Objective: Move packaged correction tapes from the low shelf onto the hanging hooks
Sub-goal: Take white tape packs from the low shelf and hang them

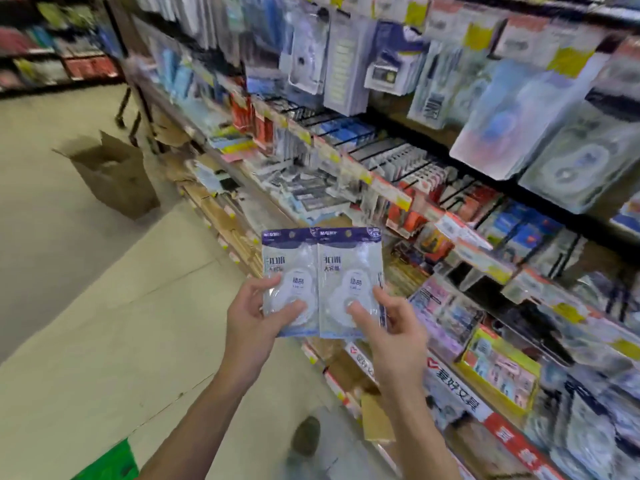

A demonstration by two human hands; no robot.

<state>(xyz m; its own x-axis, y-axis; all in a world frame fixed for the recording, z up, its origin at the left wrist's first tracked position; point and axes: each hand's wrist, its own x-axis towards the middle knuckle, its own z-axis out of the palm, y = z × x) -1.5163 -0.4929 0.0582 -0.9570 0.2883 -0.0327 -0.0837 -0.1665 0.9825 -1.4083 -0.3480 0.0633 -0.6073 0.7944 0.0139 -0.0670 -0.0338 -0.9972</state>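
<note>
Two forearms nearest, reaching up from the bottom edge. Left hand pinching the left pack, thumb on its clear front, fingers curled round the left edge. Right hand pinching the right pack the same way, thumb on the front. Two packs in all, side by side, edges overlapping at the middle, upright, purple headers on top, held out in front of the shelves. One open cardboard box standing on the floor to the left. Many blurred packs on hooks up right, too blurred to count.
</note>
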